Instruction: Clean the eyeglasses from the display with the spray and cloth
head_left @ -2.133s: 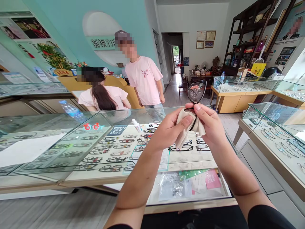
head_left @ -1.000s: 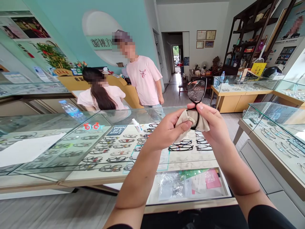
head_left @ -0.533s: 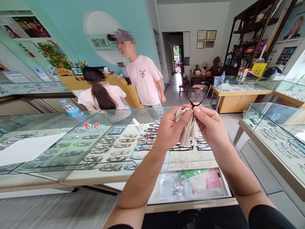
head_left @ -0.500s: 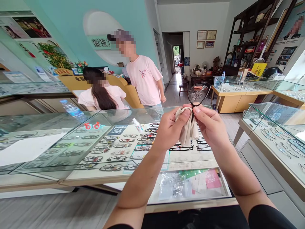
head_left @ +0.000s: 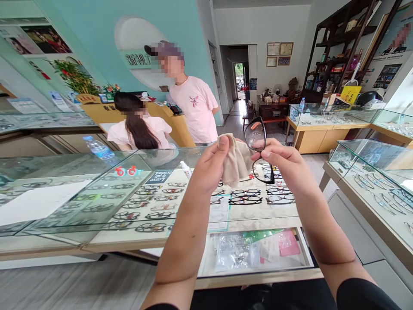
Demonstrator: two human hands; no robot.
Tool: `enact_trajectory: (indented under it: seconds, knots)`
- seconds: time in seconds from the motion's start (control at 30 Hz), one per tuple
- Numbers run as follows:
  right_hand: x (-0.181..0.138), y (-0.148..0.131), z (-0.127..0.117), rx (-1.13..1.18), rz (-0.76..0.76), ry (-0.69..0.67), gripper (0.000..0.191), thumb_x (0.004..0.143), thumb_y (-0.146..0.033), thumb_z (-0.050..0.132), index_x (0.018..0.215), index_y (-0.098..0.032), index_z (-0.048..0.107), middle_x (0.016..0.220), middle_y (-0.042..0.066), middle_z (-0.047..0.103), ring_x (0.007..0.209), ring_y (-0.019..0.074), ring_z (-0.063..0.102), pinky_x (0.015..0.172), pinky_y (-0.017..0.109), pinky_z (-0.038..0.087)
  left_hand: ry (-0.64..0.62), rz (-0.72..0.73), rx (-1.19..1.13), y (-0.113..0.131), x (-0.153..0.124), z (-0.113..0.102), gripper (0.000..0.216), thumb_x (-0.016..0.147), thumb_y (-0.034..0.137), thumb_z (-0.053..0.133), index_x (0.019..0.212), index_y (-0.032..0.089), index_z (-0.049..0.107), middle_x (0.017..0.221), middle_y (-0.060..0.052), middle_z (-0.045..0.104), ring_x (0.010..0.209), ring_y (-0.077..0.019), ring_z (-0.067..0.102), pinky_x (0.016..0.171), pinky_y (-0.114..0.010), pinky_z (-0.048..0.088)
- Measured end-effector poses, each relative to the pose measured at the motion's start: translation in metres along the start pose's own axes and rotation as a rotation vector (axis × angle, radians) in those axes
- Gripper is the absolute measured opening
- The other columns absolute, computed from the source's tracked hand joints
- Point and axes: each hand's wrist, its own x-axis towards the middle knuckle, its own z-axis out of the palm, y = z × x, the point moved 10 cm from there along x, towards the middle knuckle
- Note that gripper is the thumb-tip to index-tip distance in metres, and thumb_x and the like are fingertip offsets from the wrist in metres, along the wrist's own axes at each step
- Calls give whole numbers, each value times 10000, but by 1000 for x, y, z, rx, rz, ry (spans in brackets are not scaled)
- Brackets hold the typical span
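Observation:
I hold a pair of black-framed glasses point(head_left: 257, 142) upright above a glass display counter point(head_left: 97, 189). My right hand point(head_left: 284, 163) pinches them at the bridge, one lens above the fingers and one below. My left hand point(head_left: 211, 165) is closed on a beige cleaning cloth point(head_left: 235, 161), which hangs just left of the upper lens and touches the frame. A small white spray bottle point(head_left: 185, 169) stands on the counter to the left of my hands.
Rows of spectacle frames point(head_left: 151, 200) lie inside the counter. A water bottle point(head_left: 97, 148) lies on the glass at left. Two people in pink shirts, one standing point(head_left: 193, 107) and one seated point(head_left: 142, 129), are behind the counter. More glass cases point(head_left: 371, 168) stand to the right.
The glasses have turned so that both lenses show. My left hand rose and pulled the cloth off the lower lens to the left. The standing person turned slightly.

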Motion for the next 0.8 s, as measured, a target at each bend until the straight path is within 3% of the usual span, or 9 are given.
enact_trajectory:
  seconds: [0.17, 0.27, 0.43, 0.6, 0.7, 0.8]
  knots:
    - [2, 6, 10, -64, 67, -96, 203, 944, -433, 788, 838, -298, 895, 1135, 60, 705, 1227, 255, 611, 1063, 413, 485, 163, 5, -70, -3, 8, -24, 633, 909, 773, 738, 1164, 196, 793, 984, -86, 827, 1205, -303, 775, 902, -337, 646]
    - [5, 14, 17, -15, 64, -135, 215, 950, -438, 775, 853, -289, 895, 1071, 44, 728, 1137, 235, 640, 1046, 400, 465, 173, 0, -143, -8, 13, -27, 584, 943, 713, 738, 1215, 197, 772, 1039, -79, 835, 1247, -289, 766, 949, -330, 644]
    - [7, 22, 11, 62, 32, -48, 253, 975, -453, 745, 909, -262, 897, 963, 22, 735, 962, 197, 630, 990, 369, 463, -14, -195, -341, -27, 17, 2, 555, 971, 645, 731, 1277, 183, 755, 1115, -99, 844, 1248, -308, 766, 957, -380, 656]
    - [6, 11, -12, -58, -41, 107, 255, 984, -444, 731, 916, -259, 893, 944, 25, 698, 912, 195, 601, 899, 360, 472, -333, -387, -393, -41, 15, 31, 737, 918, 831, 624, 1209, 169, 763, 1090, -170, 844, 1186, -374, 787, 888, -456, 661]
    - [4, -5, -18, -156, -125, 125, 241, 988, -435, 740, 892, -269, 887, 889, 28, 680, 876, 202, 596, 846, 365, 471, -455, -446, -390, -52, 14, 37, 768, 849, 875, 669, 1139, 173, 783, 1037, -176, 843, 1088, -370, 806, 837, -441, 653]
    - [-1, -21, -14, -269, -228, 93, 243, 995, -450, 750, 885, -277, 883, 839, 34, 660, 837, 211, 597, 820, 381, 479, -505, -464, -357, -61, 13, 39, 640, 867, 768, 758, 1107, 177, 809, 953, -142, 839, 985, -320, 817, 780, -378, 638]
